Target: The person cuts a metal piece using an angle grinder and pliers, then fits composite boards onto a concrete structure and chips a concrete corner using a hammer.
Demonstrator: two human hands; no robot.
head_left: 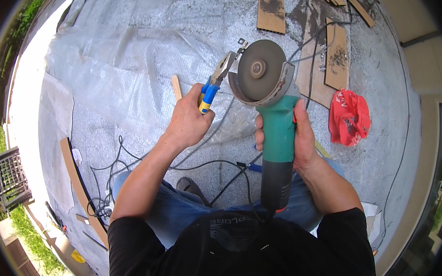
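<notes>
My left hand [188,114] is closed round the blue and yellow handles of a pair of pliers [208,93]. The jaws grip a small metal bracket [242,44], which sits at the left edge of a cutting disc. My right hand [305,137] wraps round the green body of an angle grinder [278,131], held upright with its disc [263,66] at the far end. A metal guard [274,94] curves round the near side of the disc. Whether the bracket touches the disc I cannot tell, nor whether the disc is spinning.
A red plastic bag [349,117] lies to the right. Brown composite boards [271,6] lie at the far right, and a long strip [78,184] at the left. Black cable [222,162] loops across the floor near my legs. Clear plastic sheeting [124,68] covers floor at the far left.
</notes>
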